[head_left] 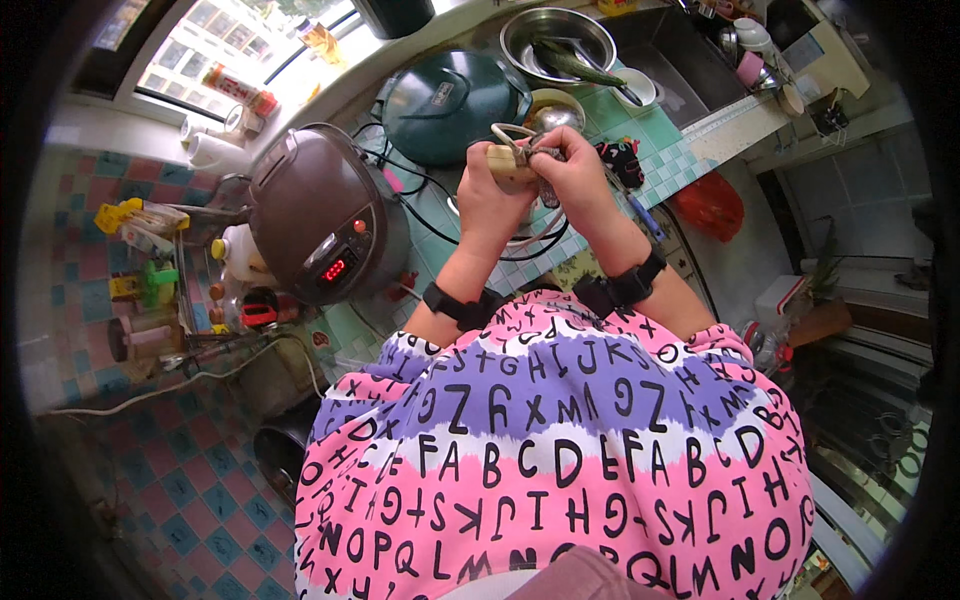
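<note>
In my left hand (492, 205) is a cream-coloured power strip (503, 158), its body gripped between thumb and fingers. A pale cable (513, 131) loops up beside it. My right hand (578, 178) is closed against the strip's right end, pinching a crumpled grey rag (547, 192) whose lower part hangs between the hands. The fingertips partly hide where rag and strip meet. Both hands are raised over the tiled counter, in front of a dark green lidded pot (450, 105). Just behind them sits a shiny metal bowl or ladle (560, 118), partly covered by my fingers.
A brown rice cooker (325, 210) with a lit red display stands at the left, black cords (425, 205) trailing beside it. At the back, a steel basin (557, 45) holds a long green gourd (575, 65), near a white bowl (637, 88) and the sink (660, 60). A red bag (708, 205) hangs right.
</note>
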Demonstrator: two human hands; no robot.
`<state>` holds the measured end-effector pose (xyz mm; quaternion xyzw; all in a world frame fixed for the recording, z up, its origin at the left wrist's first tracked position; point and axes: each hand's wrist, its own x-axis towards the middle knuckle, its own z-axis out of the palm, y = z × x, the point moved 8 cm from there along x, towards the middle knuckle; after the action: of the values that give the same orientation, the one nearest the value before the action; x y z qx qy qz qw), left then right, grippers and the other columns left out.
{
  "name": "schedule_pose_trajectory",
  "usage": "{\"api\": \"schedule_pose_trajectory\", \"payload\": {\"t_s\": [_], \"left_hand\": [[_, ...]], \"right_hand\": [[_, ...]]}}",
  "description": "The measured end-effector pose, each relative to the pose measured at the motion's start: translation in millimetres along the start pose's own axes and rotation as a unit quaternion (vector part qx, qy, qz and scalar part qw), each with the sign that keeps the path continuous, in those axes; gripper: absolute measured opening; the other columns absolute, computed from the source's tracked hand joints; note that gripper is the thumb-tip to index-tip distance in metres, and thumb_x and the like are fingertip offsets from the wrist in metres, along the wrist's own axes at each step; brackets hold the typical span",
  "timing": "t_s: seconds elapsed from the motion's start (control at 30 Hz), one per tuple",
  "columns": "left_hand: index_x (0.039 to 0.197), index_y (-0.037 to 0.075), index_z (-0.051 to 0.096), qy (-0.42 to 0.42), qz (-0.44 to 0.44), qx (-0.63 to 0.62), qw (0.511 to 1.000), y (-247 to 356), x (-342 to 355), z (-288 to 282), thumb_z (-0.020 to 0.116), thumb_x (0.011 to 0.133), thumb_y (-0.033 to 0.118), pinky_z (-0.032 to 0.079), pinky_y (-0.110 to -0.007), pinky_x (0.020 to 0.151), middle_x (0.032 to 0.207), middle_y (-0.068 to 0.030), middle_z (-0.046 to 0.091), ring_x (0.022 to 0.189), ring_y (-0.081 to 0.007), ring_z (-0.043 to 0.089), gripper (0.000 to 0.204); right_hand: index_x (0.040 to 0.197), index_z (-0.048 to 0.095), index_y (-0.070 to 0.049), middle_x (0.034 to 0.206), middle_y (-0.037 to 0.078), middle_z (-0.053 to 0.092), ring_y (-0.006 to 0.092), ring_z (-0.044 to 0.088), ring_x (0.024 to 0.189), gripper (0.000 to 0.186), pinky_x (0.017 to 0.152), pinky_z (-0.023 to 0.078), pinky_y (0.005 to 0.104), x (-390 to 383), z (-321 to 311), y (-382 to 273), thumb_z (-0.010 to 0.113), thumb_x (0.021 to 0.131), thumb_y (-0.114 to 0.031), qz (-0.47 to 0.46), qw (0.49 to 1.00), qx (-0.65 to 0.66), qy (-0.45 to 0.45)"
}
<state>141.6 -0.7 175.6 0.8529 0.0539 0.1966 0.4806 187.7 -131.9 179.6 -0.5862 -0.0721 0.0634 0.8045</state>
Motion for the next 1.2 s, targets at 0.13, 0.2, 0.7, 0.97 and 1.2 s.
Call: {"api": "schedule_pose_trajectory", "payload": {"t_s": [0.13,0.2,0.7,0.97,1.2], "left_hand": [[0.117,0.009,0.043,-0.013,-0.008,-0.003,1.0,-0.1,-1.0,2.0,0.086,0.063,0.019,0.053,-0.045,0.078,0.101,-0.0191,0.063,0.091,-0.0398,0.065,0.07],[0.117,0.009,0.043,-0.019,-0.01,-0.009,1.0,0.1,-2.8,3.3,0.086,0.063,0.018,0.053,-0.045,0.078,0.102,-0.0192,0.063,0.091,-0.0398,0.065,0.07],[0.118,0.009,0.045,-0.039,-0.012,-0.013,0.999,-6.2,3.8,-5.9,0.094,0.059,0.024,0.055,-0.041,0.078,0.1,-0.0146,0.066,0.09,-0.0326,0.068,0.077],[0.119,0.007,0.043,-0.062,0.021,-0.006,0.998,-3.9,14.6,2.0,0.09,0.065,0.019,0.056,-0.036,0.075,0.101,-0.014,0.067,0.087,-0.0255,0.068,0.072],[0.118,0.008,0.044,-0.056,-0.006,-0.022,0.998,0.7,10.8,0.0,0.09,0.064,0.019,0.055,-0.04,0.076,0.098,-0.0157,0.066,0.087,-0.0316,0.068,0.072]], "right_hand": [[0.096,0.056,-0.002,0.096,0.009,0.066,0.0106,0.06,0.079,0.013,0.069,0.05,0.0246,6.9,-7.8,8.0,0.063,0.085,-0.006,0.065,0.996,-0.056,0.025],[0.097,0.055,-0.002,0.101,0.01,0.067,0.011,0.06,0.081,0.013,0.07,0.051,0.0245,5.1,-8.3,11.6,0.061,0.086,-0.005,0.089,0.996,0.002,0.031],[0.108,0.055,0.0,0.108,0.02,0.068,0.025,0.068,0.091,0.014,0.084,0.057,0.036,5.4,-48.7,44.8,0.054,0.094,-0.004,0.157,0.931,0.31,0.108],[0.099,0.067,-0.003,0.116,0.003,0.062,0.0145,0.06,0.106,0.011,0.093,0.048,0.0262,0.9,-13.3,2.5,0.066,0.089,-0.001,-0.074,0.993,0.006,-0.092],[0.102,0.065,-0.002,0.104,0.008,0.068,0.0142,0.065,0.092,0.012,0.083,0.054,0.0261,4.7,-26.5,54.5,0.067,0.091,-0.003,0.156,0.954,0.255,-0.012]]}}
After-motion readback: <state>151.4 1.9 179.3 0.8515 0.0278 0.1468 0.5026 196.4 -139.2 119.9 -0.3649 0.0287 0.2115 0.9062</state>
